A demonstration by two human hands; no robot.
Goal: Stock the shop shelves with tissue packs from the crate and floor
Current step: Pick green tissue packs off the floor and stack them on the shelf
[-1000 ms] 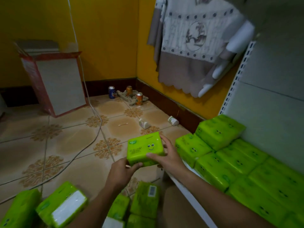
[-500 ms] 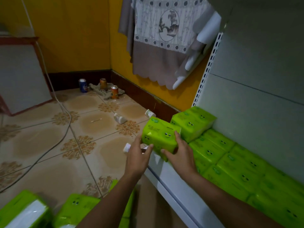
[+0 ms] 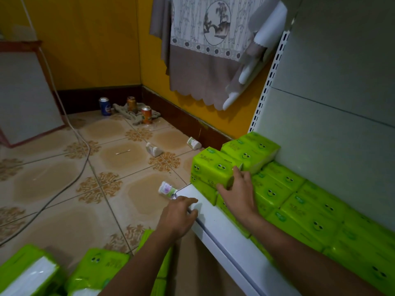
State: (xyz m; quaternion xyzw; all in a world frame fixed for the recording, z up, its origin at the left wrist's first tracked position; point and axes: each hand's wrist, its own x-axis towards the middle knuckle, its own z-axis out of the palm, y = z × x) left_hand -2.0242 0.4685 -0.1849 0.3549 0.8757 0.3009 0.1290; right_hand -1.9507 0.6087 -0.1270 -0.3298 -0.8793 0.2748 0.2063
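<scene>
On the shelf (image 3: 215, 221), straight fingers (image 3: 236, 172) of the right hand (image 3: 238, 195) press the tissue pack (image 3: 210, 167).

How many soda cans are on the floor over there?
3, all in the far corner: a blue can beside the rag, a back orange can and a front orange can standing on it. None seems hidden.

Upper layer on the shelf (image 3: 224, 229): two tissue packs, a front pack (image 3: 210, 169) and a rear pack (image 3: 250, 150). The lower layer runs out of frame, so its count cannot be fixed. Floor packs (image 3: 96, 268) at bottom left: at least three. Drink cans: three, one blue can (image 3: 104, 106) and two orange cans (image 3: 146, 114). Small white containers (image 3: 154, 149) on the tiles: three. Cable (image 3: 88, 155): one.
</scene>
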